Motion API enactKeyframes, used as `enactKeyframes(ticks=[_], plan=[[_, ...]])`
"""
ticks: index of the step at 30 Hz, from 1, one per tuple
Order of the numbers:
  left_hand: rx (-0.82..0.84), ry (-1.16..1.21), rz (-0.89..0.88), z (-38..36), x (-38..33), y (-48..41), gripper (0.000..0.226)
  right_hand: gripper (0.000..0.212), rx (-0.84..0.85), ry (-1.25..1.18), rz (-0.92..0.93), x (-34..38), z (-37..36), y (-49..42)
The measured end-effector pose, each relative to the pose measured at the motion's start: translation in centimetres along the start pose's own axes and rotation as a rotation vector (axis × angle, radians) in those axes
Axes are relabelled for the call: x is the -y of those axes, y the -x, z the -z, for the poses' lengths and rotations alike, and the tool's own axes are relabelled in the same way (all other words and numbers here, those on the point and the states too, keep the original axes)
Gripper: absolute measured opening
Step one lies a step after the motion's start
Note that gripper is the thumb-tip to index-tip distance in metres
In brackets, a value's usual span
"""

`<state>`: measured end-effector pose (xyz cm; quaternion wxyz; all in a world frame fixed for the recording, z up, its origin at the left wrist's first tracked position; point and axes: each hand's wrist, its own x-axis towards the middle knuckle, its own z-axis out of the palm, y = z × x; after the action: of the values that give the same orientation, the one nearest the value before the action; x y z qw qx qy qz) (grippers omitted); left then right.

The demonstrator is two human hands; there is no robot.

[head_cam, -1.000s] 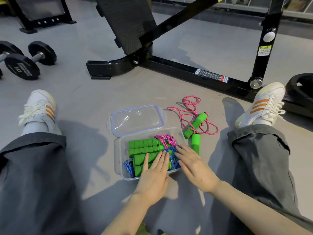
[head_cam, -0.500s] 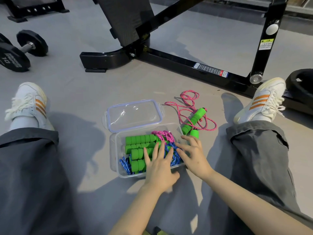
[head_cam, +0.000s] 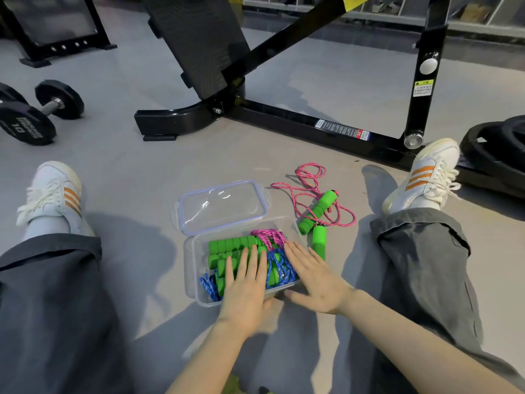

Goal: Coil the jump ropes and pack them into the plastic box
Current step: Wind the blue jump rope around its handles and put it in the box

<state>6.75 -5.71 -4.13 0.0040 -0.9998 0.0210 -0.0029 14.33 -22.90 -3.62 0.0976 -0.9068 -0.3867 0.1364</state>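
Plastic box (head_cam: 189, 268) sits open on the floor with coiled jump ropes (head_cam: 233, 247) inside. Left hand (head_cam: 247, 291) and right hand (head_cam: 315, 282), fingers now straightened after tucking, press them flat. One pink rope (head_cam: 315, 191) lies uncoiled right of the box, still to pack.

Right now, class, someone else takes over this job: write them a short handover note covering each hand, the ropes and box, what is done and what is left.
The left hand is open and flat, pressing the packed ropes down in the plastic box.
The right hand is open and flat on the blue rope at the box's right side.
Done: the blue rope and a pink coil are in the box.
Left: the loose pink rope lies uncoiled on the floor to the right of the box; coil and pack it. The lid lies off, just beyond the box.
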Motion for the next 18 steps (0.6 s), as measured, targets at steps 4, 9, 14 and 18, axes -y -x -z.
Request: enactKeyframes(ticks=[4,9,14,18], plan=[[0.067,-0.093,0.066,-1.2,1.1,0.5,0.087,0.098,-0.021,0.069,-0.003,0.1,-0.2,0.0],[0.041,-0.089,0.068,-2.2,0.9,0.8,0.07,0.083,0.014,0.127,-0.054,0.4,0.1,-0.3],[-0.005,-0.068,0.062,-2.5,0.9,1.1,0.08,0.08,-0.047,0.095,-0.008,0.5,-0.4,0.1],[0.039,-0.037,0.088,-2.7,2.9,1.6,0.062,0.078,-0.004,0.042,0.083,1.0,-0.1,-0.2]])
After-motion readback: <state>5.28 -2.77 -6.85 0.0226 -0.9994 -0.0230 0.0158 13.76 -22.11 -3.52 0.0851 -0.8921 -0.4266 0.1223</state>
